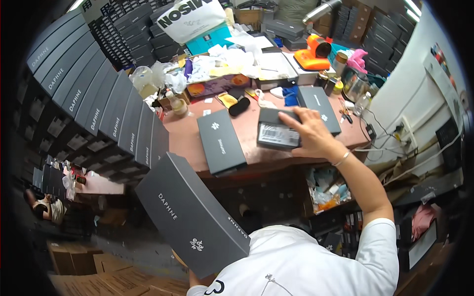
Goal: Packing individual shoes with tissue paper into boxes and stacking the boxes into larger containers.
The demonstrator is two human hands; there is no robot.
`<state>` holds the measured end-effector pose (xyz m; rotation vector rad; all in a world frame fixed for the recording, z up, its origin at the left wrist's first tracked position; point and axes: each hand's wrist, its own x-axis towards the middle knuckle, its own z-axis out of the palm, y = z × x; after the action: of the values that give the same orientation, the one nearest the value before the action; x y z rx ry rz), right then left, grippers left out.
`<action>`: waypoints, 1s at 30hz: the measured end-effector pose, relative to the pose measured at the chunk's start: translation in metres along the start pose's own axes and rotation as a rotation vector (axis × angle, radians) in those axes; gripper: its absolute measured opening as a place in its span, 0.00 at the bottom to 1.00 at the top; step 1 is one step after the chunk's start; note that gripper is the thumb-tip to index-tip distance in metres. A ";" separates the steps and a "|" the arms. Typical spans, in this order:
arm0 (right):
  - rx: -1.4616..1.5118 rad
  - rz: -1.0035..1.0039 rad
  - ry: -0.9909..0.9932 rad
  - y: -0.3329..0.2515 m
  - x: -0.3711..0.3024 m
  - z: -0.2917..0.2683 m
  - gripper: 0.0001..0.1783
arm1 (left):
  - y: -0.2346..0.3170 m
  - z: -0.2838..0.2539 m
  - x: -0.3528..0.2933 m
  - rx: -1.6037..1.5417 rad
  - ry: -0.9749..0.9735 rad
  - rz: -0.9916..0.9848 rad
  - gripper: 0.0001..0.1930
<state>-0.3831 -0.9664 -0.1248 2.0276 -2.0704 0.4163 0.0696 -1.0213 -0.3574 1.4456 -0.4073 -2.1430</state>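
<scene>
A large dark grey shoebox (pixel 190 217) is held up in front of my body at the lower left, tilted, by my left hand (pixel 191 277). That hand is mostly hidden under the box; only a little skin shows near its lower edge. My right hand (pixel 313 135) reaches over the pink table and grips another dark shoebox (pixel 277 129), thumb and fingers around its right side. A white barcode label shows on that box's near end. Two closed grey shoeboxes lie flat on either side, a left box (pixel 221 140) and a right box (pixel 320 109).
Tall stacks of shoeboxes (pixel 94 93) rise at the left. Behind lie a patterned carton (pixel 217 85) of papers, an orange tape dispenser (pixel 313 54), a glue jar (pixel 177 104) and a black brush-like item (pixel 239 106). Cables (pixel 395 158) hang right; brown cartons (pixel 106 283) stand lower left.
</scene>
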 end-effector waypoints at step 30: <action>-0.051 0.381 -0.206 0.081 -0.045 0.160 0.46 | 0.103 0.235 0.270 0.378 -0.121 0.019 0.41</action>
<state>-0.4559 -0.9786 -0.2940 1.7065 -2.5733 0.2165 -0.2009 -1.2687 -0.4205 1.4989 -0.9080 -2.2284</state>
